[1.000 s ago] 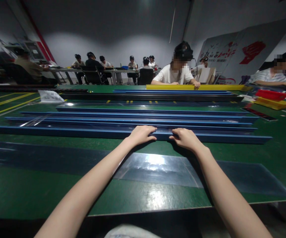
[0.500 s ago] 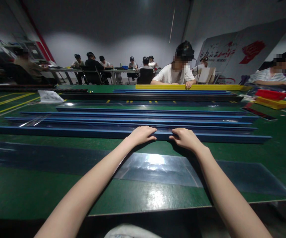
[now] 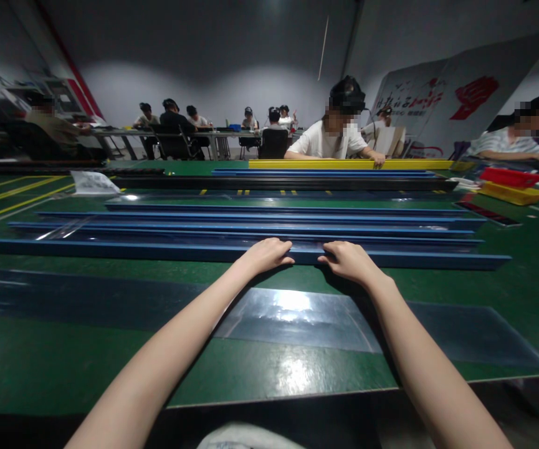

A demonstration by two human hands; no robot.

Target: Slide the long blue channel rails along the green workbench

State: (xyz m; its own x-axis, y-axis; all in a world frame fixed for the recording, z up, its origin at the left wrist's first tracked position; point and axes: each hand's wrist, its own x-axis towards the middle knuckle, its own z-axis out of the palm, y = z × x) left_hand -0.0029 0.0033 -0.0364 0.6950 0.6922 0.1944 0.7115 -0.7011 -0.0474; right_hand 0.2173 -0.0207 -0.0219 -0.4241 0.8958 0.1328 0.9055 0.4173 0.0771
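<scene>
A long blue channel strip [image 3: 124,251] lies across the green table, the nearest of several blue strips. Both hands grip its near wall around the middle, a short gap apart. My left hand [image 3: 269,254] is closed over it, thumb on the near side and fingers curled over the top edge. In the same way my right hand [image 3: 344,257] pinches the wall, its fingertips partly hidden. Between me and the strip, a clear plastic sheet [image 3: 297,321] lies flat under my forearms.
Behind the blue strips lie a black strip [image 3: 297,183] and a yellow strip [image 3: 306,164], which a person across the table touches. Red [image 3: 512,177] and yellow trays [image 3: 512,194] stand at the right near a dark flat phone-like object [image 3: 488,214]. The table's front edge [image 3: 288,400] runs below my arms.
Both my hands stay almost still on the blue channel strip. Across the table, the person's hand has moved right along the yellow strip, which has shifted slightly left.
</scene>
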